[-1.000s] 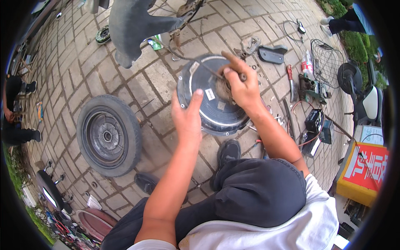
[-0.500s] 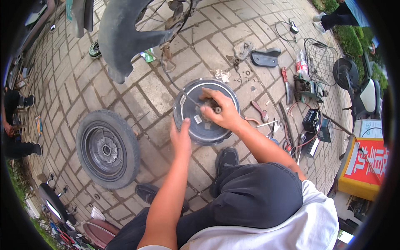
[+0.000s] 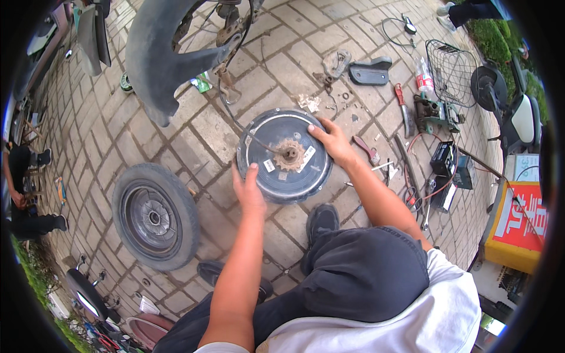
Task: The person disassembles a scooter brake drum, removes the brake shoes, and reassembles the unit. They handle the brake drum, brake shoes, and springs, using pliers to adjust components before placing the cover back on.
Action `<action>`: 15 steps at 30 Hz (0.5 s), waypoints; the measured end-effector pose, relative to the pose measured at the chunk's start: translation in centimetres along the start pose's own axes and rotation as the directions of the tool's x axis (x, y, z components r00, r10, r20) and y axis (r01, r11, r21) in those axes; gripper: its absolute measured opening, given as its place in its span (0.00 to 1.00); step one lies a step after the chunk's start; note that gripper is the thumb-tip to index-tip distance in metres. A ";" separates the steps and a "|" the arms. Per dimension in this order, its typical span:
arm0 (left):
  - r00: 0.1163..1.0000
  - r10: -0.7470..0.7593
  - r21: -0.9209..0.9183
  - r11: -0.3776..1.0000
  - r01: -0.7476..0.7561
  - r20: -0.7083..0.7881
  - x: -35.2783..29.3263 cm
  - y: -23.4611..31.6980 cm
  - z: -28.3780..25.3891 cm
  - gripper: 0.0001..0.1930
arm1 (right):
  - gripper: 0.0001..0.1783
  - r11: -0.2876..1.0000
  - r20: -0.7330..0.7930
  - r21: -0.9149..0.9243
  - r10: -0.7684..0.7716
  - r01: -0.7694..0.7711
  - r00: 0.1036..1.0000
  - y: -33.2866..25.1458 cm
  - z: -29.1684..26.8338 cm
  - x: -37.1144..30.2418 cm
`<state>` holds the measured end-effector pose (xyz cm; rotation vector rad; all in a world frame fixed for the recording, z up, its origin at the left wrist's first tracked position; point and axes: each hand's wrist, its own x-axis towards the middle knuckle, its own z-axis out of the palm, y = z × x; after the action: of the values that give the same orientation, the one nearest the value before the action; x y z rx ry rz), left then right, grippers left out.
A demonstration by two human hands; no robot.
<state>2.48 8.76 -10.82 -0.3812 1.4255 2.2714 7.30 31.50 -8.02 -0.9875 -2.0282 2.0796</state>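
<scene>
Flat on the paving lies a round black hub motor [image 3: 297, 185] with bolts around its edge. A rusty toothed sprocket [image 3: 288, 156] surrounds the axle at its centre. My left hand [image 3: 248, 193] holds the near left edge of the motor, thumb on the top face. On the far right edge my right hand [image 3: 336, 144] grips the rim, its thumb resting on the face; the other fingers are partly hidden. A thin dark cable [image 3: 242, 126] runs from the axle up toward the vehicle frame.
Left of the motor lies a tyred wheel [image 3: 156, 217]; a grey fender [image 3: 150, 65] hangs beyond. To the right are a red-handled tool [image 3: 405, 112], a wire basket [image 3: 452, 70], a greenish vise-like metal piece [image 3: 435, 113] and a battery [image 3: 442, 157]. A person [image 3: 26, 188] is at far left.
My right hand has moved from the motor's centre to its far right rim, uncovering the sprocket and axle. The left hand has shifted slightly left along the edge. The view has tilted a little.
</scene>
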 end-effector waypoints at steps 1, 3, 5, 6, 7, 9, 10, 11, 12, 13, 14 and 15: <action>1.000 0.022 -0.021 1.000 -0.022 0.008 0.1 0.2 0.1 0.36 | 0.29 0.998 -0.005 0.067 -0.011 0.011 1.000 0.3 0.1 -0.2; 1.000 -0.008 -0.005 1.000 0.008 -0.011 0.5 0.8 0.2 0.36 | 0.27 0.980 -0.013 0.198 -0.033 0.035 0.999 1.0 0.3 -0.2; 1.000 -0.023 0.016 1.000 0.023 -0.022 0.5 1.8 0.9 0.36 | 0.26 0.974 -0.043 0.228 -0.001 0.010 0.999 0.5 0.6 -0.5; 1.000 -0.018 0.028 0.999 0.019 -0.020 0.4 2.3 1.2 0.36 | 0.26 0.975 -0.054 0.222 0.011 0.001 0.999 0.1 0.5 -0.7; 0.999 -0.020 0.047 0.999 0.021 -0.025 0.0 3.2 1.6 0.36 | 0.26 0.975 -0.063 0.221 0.033 -0.018 0.997 -0.4 0.6 -1.2; 1.000 -0.014 0.046 0.999 0.015 -0.020 -0.8 5.3 2.7 0.34 | 0.26 0.968 -0.052 0.251 0.009 0.004 0.999 -2.4 0.2 -2.1; 1.000 0.001 0.031 1.000 0.000 -0.016 -1.2 6.9 3.7 0.33 | 0.26 0.970 -0.096 0.240 -0.019 0.041 0.995 -3.9 0.5 -2.6; 1.000 0.013 0.018 1.000 -0.013 -0.020 -1.9 8.6 4.4 0.32 | 0.26 0.971 -0.135 0.227 -0.041 0.071 0.990 -5.5 1.0 -3.2; 0.999 0.041 0.020 0.999 -0.041 0.000 -2.4 10.1 5.0 0.32 | 0.25 0.962 -0.078 0.265 -0.045 0.064 0.996 -7.2 1.0 -3.8; 0.998 0.066 0.020 0.998 -0.066 0.024 -2.7 11.5 5.5 0.32 | 0.26 0.961 -0.053 0.268 -0.062 0.074 0.997 -8.2 0.7 -4.2; 0.997 0.076 0.020 0.997 -0.076 0.020 -3.1 12.5 5.8 0.32 | 0.26 0.950 -0.066 0.295 -0.091 0.106 0.994 -8.9 1.1 -4.6; 0.999 0.034 0.000 0.999 -0.034 0.024 -3.2 13.3 5.7 0.31 | 0.27 0.937 -0.080 0.320 -0.119 0.138 0.990 -9.5 1.4 -4.9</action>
<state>-1.27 8.18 3.51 -0.3307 1.4302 2.2948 6.95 29.09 2.46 -0.8244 -1.6010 2.1885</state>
